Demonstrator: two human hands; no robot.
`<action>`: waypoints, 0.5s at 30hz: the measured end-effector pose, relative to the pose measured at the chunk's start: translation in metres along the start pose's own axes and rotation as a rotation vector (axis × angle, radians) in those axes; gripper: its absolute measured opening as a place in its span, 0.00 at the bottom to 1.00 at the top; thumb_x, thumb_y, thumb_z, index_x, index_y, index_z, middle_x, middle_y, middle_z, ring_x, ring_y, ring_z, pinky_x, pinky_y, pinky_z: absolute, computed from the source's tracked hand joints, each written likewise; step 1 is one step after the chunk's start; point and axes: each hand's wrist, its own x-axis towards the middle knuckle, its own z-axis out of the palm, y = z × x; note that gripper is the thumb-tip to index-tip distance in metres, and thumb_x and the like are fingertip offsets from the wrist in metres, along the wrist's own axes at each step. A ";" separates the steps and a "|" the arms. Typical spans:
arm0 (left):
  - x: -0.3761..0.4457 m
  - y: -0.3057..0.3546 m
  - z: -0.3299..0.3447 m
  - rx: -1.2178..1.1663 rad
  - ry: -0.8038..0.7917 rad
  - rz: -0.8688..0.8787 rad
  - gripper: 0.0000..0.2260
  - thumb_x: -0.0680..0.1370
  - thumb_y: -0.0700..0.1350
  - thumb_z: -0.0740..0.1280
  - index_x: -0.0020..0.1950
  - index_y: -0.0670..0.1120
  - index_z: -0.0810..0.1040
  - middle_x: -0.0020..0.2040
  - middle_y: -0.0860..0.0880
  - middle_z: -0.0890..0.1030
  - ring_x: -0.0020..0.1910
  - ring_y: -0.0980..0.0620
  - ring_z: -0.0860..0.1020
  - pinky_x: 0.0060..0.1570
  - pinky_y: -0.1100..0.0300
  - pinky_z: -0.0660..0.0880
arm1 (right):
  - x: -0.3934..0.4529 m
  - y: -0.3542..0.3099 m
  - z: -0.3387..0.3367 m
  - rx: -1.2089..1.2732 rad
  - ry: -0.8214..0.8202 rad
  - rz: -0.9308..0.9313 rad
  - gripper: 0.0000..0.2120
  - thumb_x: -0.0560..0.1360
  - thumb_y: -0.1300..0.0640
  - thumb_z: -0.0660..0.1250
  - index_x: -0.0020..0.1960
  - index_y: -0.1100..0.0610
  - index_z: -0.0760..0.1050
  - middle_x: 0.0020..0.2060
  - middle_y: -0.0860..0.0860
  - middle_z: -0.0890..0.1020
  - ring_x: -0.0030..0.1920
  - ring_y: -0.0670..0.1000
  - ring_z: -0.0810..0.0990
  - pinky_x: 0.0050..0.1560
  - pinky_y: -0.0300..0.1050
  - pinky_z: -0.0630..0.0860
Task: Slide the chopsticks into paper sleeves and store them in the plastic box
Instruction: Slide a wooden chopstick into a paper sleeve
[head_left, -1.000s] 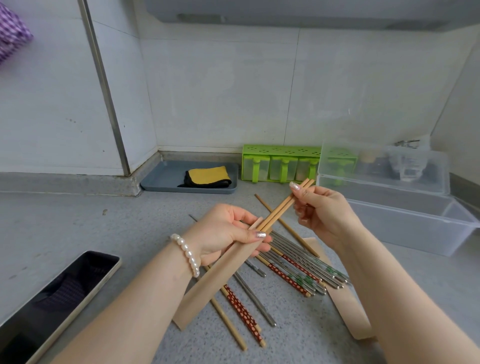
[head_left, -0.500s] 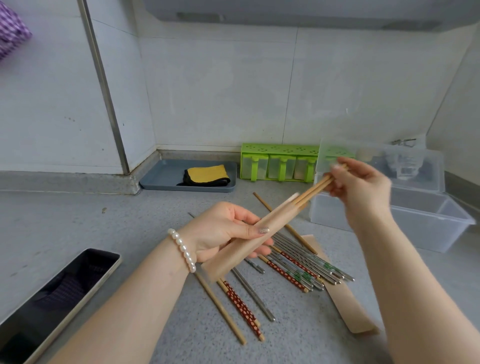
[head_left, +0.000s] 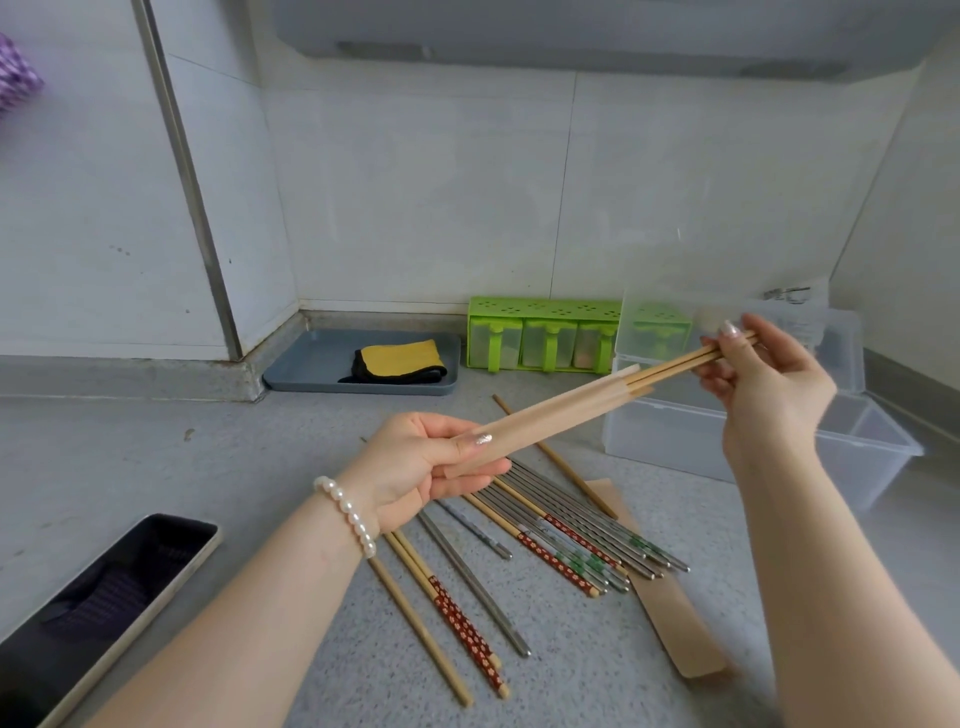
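Over the last second the whole held assembly lifts off the counter side and swings toward the plastic box (head_left: 852, 447), which sits open just beyond and below the right-hand grip, its clear lid standing up behind. That shift suggests the sleeving of this pair is about done and the storing step is starting.

The paper sleeve (head_left: 540, 421) now stretches between the two grips, tilted up from left to right. A second ago its lower end hung well below the left hand; now that end sits inside the left hand's hold and the sleeve covers most of the pair. The bamboo chopsticks (head_left: 675, 366) show only as a short bare stretch between the sleeve mouth and the right-hand grip.

The left hand (head_left: 415, 467) is closed around the sleeve's lower end, thumb pressed flat on top of the paper. The right hand (head_left: 769, 379) pinches the exposed top ends of the pair between thumb and fingertips, the other fingers loosely curled.

Below the left-hand grip, the loose chopsticks (head_left: 571, 525) lie scattered on the counter, metal and patterned ones among them, with a spare sleeve (head_left: 675, 623) partly under them. By my judgement many pairs remain, so the task is at an early stage.
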 end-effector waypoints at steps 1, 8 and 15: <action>0.001 -0.002 0.002 -0.009 0.014 0.008 0.16 0.66 0.36 0.68 0.52 0.35 0.77 0.47 0.37 0.83 0.41 0.45 0.84 0.33 0.61 0.80 | -0.001 0.000 0.001 0.001 0.006 0.000 0.13 0.74 0.65 0.68 0.58 0.60 0.75 0.37 0.55 0.82 0.23 0.44 0.76 0.31 0.37 0.77; 0.005 -0.016 0.013 -0.158 0.094 0.047 0.09 0.73 0.33 0.66 0.52 0.34 0.75 0.47 0.37 0.83 0.44 0.43 0.84 0.35 0.59 0.81 | -0.005 0.003 0.005 -0.017 0.021 0.021 0.12 0.74 0.65 0.68 0.58 0.60 0.75 0.36 0.54 0.82 0.23 0.45 0.76 0.30 0.37 0.77; 0.004 -0.015 0.011 -0.217 0.132 0.047 0.12 0.70 0.33 0.68 0.53 0.35 0.76 0.47 0.37 0.83 0.42 0.43 0.84 0.32 0.60 0.80 | -0.013 0.004 0.010 -0.038 -0.010 0.027 0.11 0.78 0.58 0.64 0.59 0.59 0.76 0.40 0.54 0.84 0.24 0.45 0.77 0.31 0.39 0.78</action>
